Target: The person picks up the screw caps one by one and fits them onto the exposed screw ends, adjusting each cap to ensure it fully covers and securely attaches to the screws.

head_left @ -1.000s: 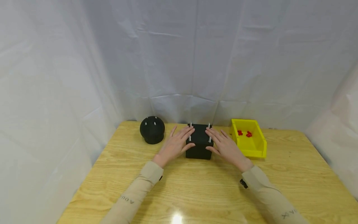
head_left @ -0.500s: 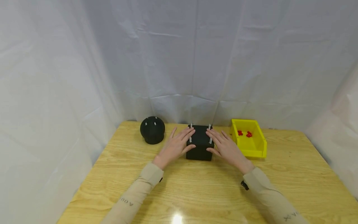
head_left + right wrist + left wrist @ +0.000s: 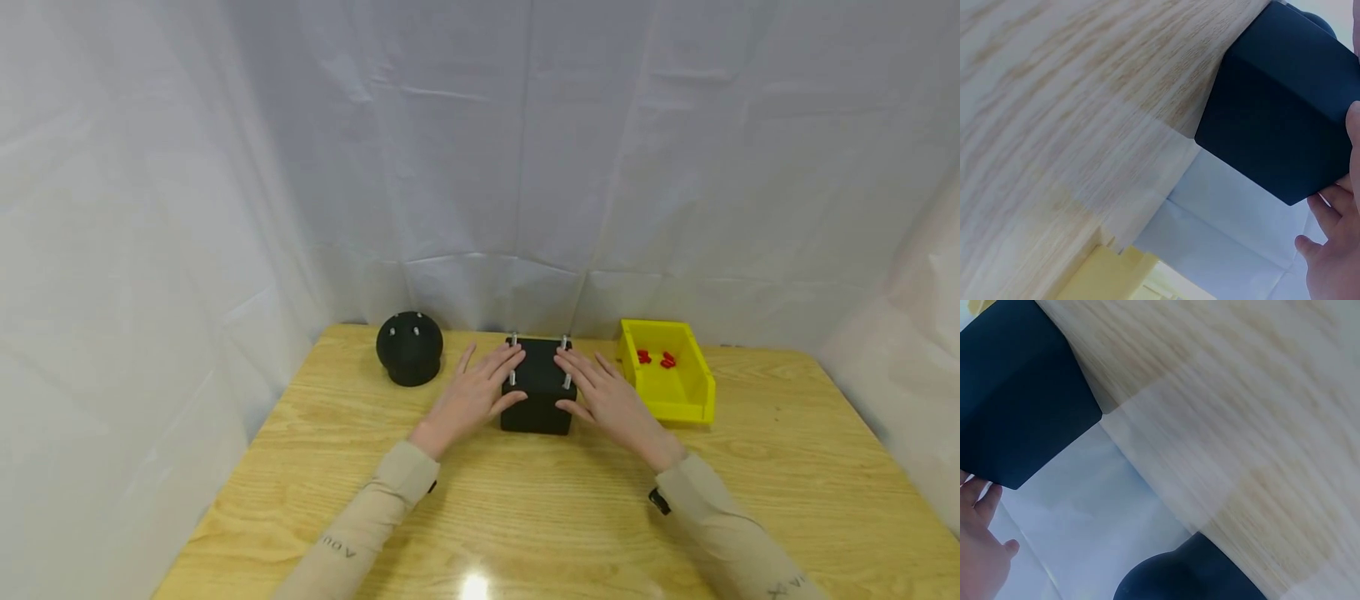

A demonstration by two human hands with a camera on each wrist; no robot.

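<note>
A white draped cloth backdrop closes in the scene on three sides, and below it lies a light wooden table with a plywood grain. On the far middle of that table sits a black cube-shaped block with four short white pegs standing up from its top, the pegs set near its corners. The person's two beige sleeves reach in from the near edge. The left hand lies with straight, slightly spread fingers against the block's left side and top edge, its thumb along the front left face; the right hand mirrors it on the right side, fingers likewise straight and fanned, thumb by the front right face. Neither hand curls round the block. Just right of the right hand stands an open yellow plastic bin, touching neither hand nor block. Left of the block, apart from it, rests a black dome-shaped piece dotted with small white pegs. Smallest of all, a few small red pieces lie together at the bin's far end.
</note>
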